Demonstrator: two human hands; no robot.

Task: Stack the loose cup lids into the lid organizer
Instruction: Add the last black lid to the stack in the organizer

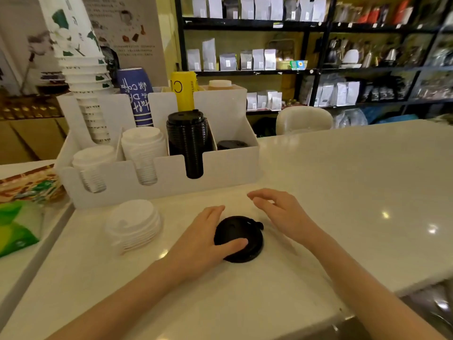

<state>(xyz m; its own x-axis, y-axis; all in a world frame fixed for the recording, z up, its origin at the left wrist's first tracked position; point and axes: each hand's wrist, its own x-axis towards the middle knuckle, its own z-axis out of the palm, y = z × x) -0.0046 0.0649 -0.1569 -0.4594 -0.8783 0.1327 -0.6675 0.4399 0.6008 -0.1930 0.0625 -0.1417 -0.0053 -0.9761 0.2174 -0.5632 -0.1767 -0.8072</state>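
Left hand (203, 238) fingers pinch the black lid (241, 238); right hand (279, 212) fingers spread.

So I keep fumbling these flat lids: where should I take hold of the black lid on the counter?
By its rim, from above. The black lid lies flat on the counter, so pinch opposite edges; the left hand already rests there, thumb on top.

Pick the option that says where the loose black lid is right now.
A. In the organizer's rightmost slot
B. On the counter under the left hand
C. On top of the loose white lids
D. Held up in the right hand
B: the loose black lid lies flat on the counter, with the left hand resting on it, thumb across its top.
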